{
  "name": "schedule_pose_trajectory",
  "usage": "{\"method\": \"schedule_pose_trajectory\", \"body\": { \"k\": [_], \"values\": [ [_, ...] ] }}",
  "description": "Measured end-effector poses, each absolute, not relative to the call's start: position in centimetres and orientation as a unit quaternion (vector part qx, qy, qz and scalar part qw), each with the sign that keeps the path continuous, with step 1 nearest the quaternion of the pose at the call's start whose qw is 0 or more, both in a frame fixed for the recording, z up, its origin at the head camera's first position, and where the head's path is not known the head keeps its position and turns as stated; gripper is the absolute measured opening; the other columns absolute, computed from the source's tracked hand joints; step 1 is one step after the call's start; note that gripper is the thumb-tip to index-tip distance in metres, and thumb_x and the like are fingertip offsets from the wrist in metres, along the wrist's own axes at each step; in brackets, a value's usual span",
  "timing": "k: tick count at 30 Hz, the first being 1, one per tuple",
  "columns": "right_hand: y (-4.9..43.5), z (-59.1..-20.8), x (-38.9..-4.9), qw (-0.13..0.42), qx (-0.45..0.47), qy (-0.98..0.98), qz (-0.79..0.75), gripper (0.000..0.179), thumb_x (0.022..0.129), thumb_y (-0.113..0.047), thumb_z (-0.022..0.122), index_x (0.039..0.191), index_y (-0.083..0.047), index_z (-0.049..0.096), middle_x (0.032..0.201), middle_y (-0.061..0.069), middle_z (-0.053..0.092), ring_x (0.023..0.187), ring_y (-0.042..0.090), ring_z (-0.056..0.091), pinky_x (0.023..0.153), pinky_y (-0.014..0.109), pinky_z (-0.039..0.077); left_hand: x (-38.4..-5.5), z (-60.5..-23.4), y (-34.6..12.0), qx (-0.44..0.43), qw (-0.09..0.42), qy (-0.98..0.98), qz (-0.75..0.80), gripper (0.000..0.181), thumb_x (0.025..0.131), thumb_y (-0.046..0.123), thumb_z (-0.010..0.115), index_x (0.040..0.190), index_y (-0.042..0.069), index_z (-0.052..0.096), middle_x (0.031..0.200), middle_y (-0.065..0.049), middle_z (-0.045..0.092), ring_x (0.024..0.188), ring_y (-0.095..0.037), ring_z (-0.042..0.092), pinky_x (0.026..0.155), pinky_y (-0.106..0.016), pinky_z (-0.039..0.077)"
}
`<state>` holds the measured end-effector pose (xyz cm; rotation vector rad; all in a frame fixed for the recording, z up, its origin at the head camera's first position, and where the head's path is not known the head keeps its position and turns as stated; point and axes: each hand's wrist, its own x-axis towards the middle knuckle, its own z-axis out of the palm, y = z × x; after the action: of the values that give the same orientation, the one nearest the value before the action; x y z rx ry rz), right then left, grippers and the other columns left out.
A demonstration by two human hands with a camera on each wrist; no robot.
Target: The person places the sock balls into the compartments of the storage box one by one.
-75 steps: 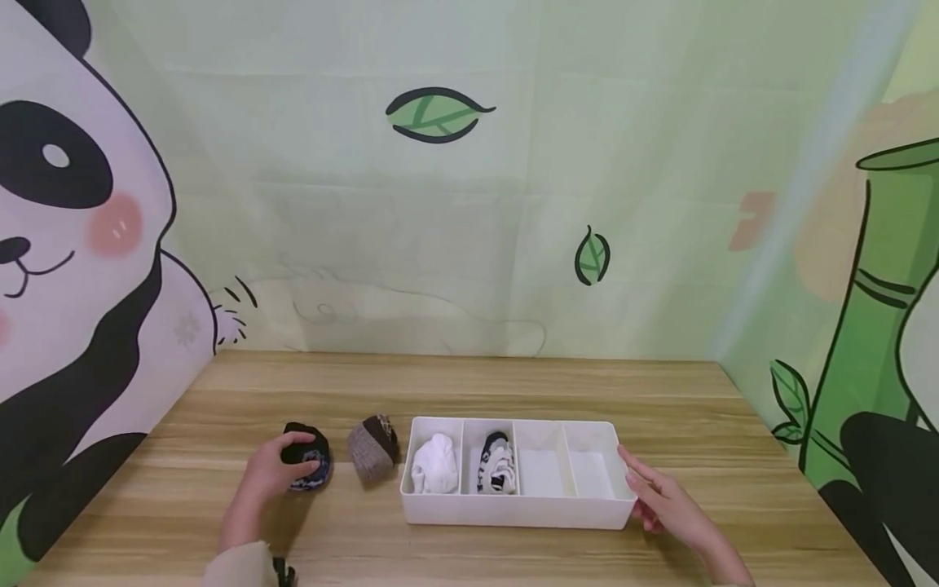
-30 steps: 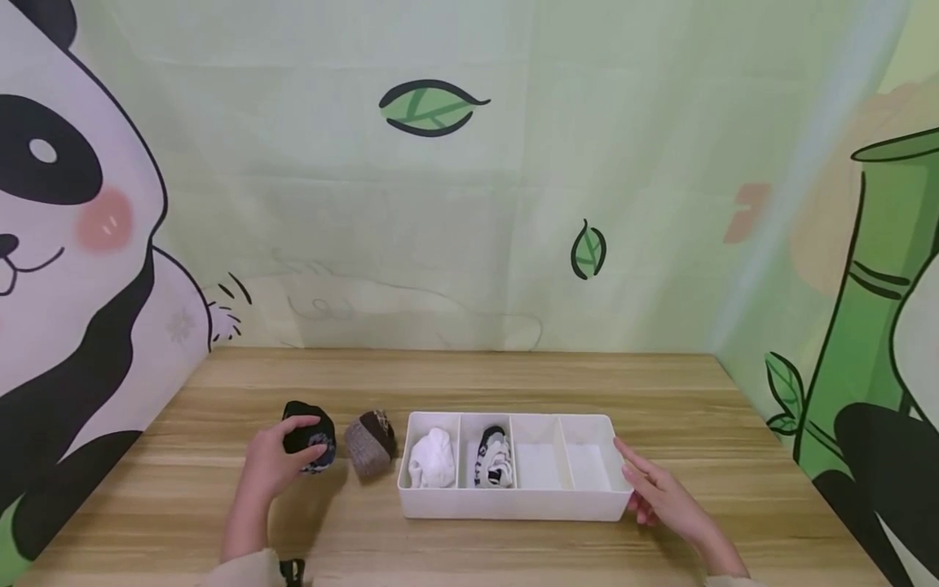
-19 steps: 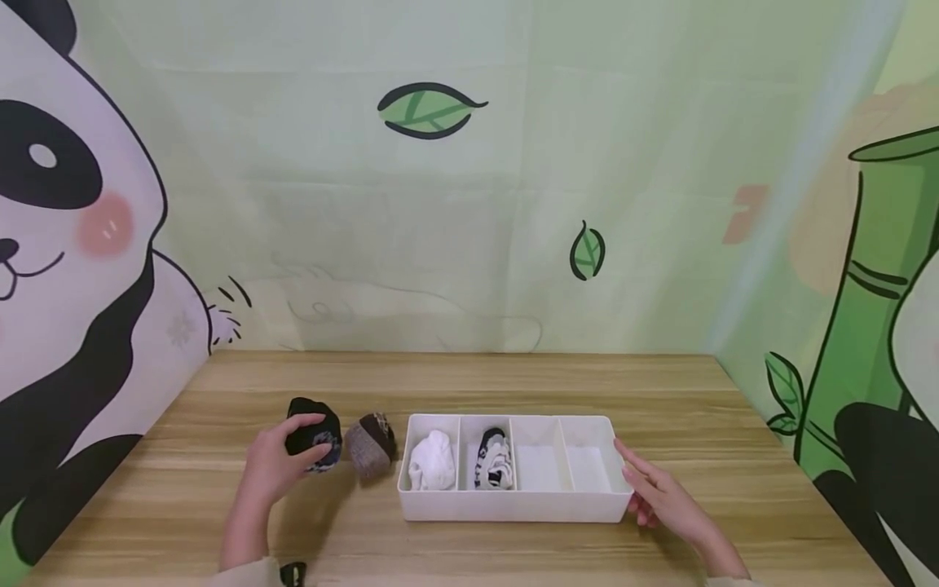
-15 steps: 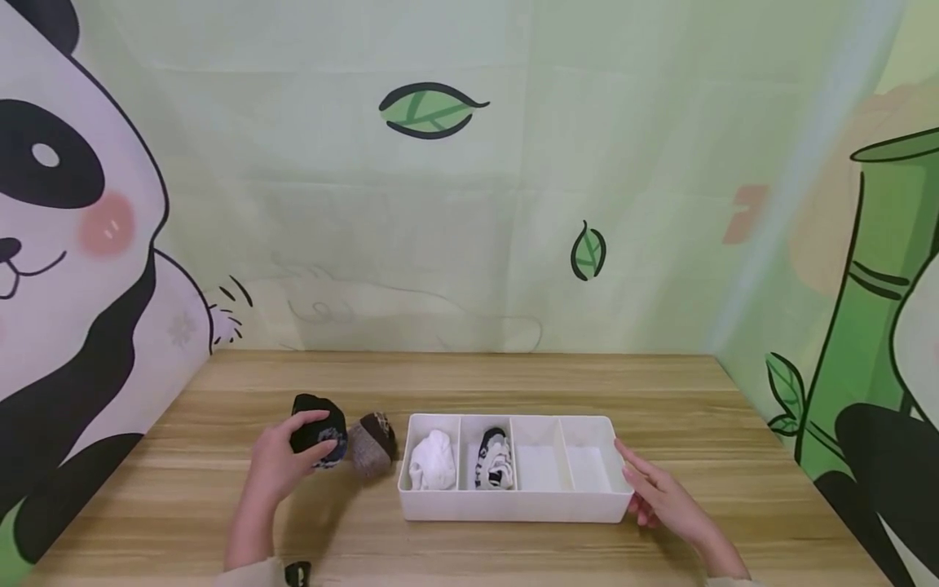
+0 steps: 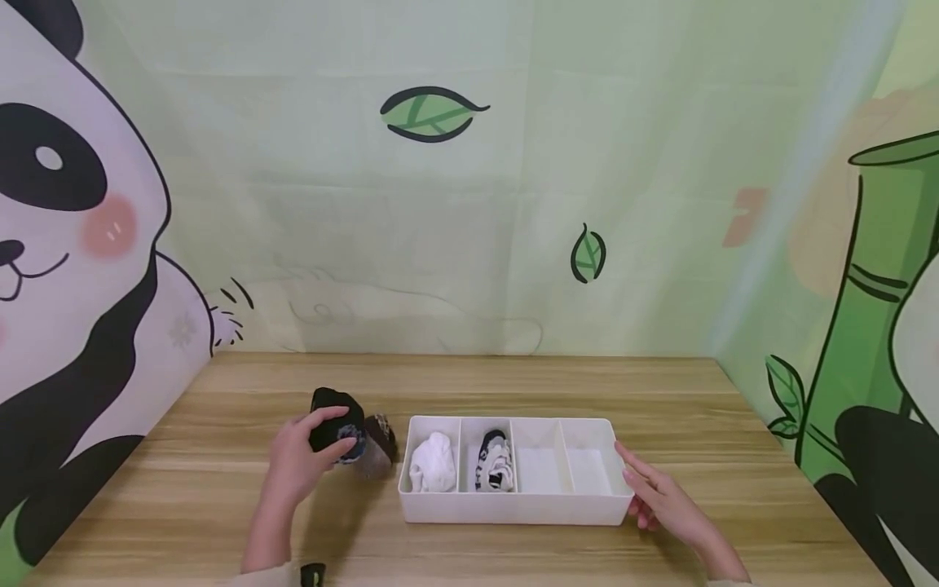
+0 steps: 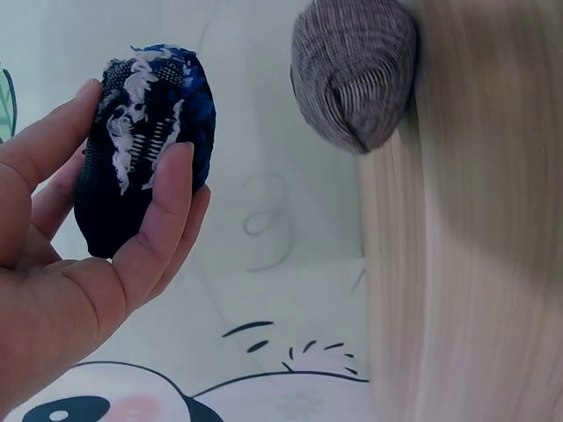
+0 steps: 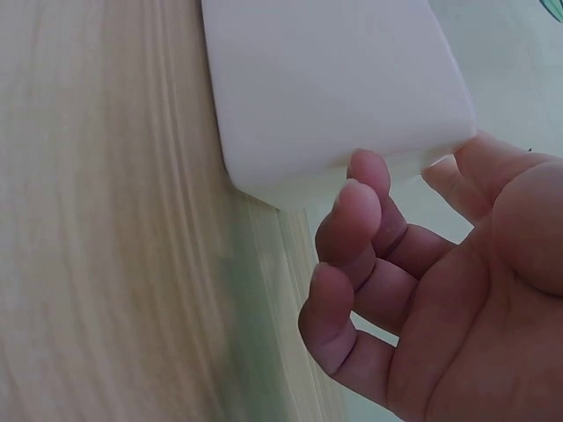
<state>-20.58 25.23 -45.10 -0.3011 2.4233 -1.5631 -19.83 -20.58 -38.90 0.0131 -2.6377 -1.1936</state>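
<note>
My left hand (image 5: 297,456) holds a black-and-blue rolled-up pair of socks (image 6: 145,149) between thumb and fingers, raised above the table. In the head view it overlaps a grey-brown rolled pair of socks (image 5: 377,456) lying left of the box. The left wrist view shows that ribbed grey pair (image 6: 356,70) apart from the held one. A white divided box (image 5: 513,510) has white socks (image 5: 434,463) in its leftmost compartment and black-and-white socks (image 5: 495,463) in the one beside it. My right hand (image 5: 666,499) touches the box's right end, fingers loosely bent in the right wrist view.
The wooden table (image 5: 557,554) carries the box near its middle. Behind it hangs a pale green cloth backdrop (image 5: 455,244) printed with leaves, a panda and bamboo. The box's two right compartments (image 5: 539,465) hold nothing.
My left hand has lifted the black-and-blue socks and moved them rightward, partly covering the grey-brown pair. My right hand stays at the box's right end.
</note>
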Motion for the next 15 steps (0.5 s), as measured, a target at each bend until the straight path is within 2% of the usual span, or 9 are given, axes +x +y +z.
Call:
{"method": "schedule_pose_trajectory", "body": {
  "k": [15],
  "values": [
    [25.2, -45.1, -20.5, 0.121, -0.107, 0.830, -0.534, 0.052, 0.098, -0.028, 0.032, 0.141, -0.004, 0.016, 0.065, 0.007, 0.047, 0.049, 0.013, 0.046, 0.045, 0.024, 0.039, -19.7, -38.8, -18.4, -0.008, 0.124, -0.895, -0.429, 0.039, 0.077, 0.013, 0.070, 0.114, 0.011, 0.060, 0.122, -0.028, 0.043, 0.111, -0.043, 0.038, 0.088, -0.057, 0.032]
  ]
}}
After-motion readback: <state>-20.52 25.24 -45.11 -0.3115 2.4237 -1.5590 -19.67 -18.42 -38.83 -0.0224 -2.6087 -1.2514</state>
